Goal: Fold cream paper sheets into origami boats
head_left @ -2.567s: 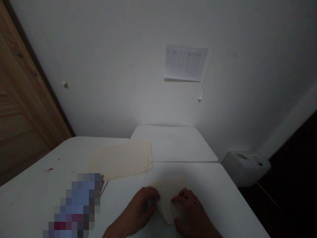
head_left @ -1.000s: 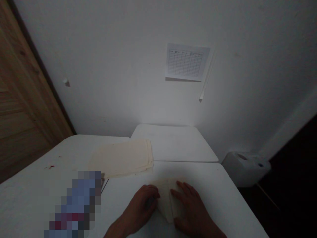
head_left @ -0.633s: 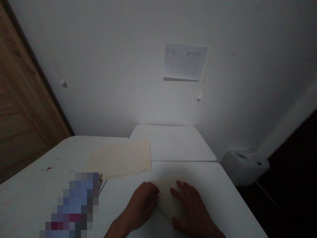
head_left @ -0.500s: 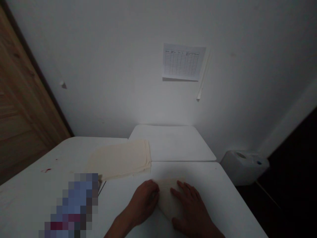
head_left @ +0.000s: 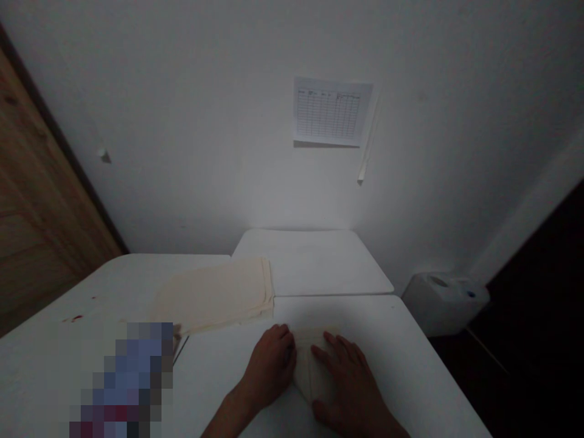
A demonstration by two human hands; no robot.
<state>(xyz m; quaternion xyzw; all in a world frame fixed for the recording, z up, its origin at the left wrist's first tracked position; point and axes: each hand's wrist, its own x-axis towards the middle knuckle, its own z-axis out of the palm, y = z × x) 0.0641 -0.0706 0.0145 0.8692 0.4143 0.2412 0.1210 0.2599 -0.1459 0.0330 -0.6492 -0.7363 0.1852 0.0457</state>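
A small cream cloth (head_left: pixel 306 365), folded to a narrow pointed shape, lies on the white table (head_left: pixel 410 365) in front of me. My left hand (head_left: pixel 270 367) rests flat on its left side, fingers stretched forward. My right hand (head_left: pixel 347 383) lies flat on its right side, fingers spread and pointing away from me. Only a thin strip of the cloth shows between the two hands. Behind and to the left sits a stack of flat cream cloths (head_left: pixel 219 293).
A blurred-out blue and red object (head_left: pixel 123 383) stands at the near left of the table. A second white table (head_left: pixel 314 261) abuts the wall behind. A printed sheet (head_left: pixel 329 111) hangs on the wall. A white container (head_left: pixel 444 298) sits on the floor at right; wooden door (head_left: pixel 31 219) at left.
My left hand has slid forward along the cloth and flattened out. The right hand's fingers, curled 2.6 s ago, now lie stretched flat on the cloth. The view has shifted slightly rightward.
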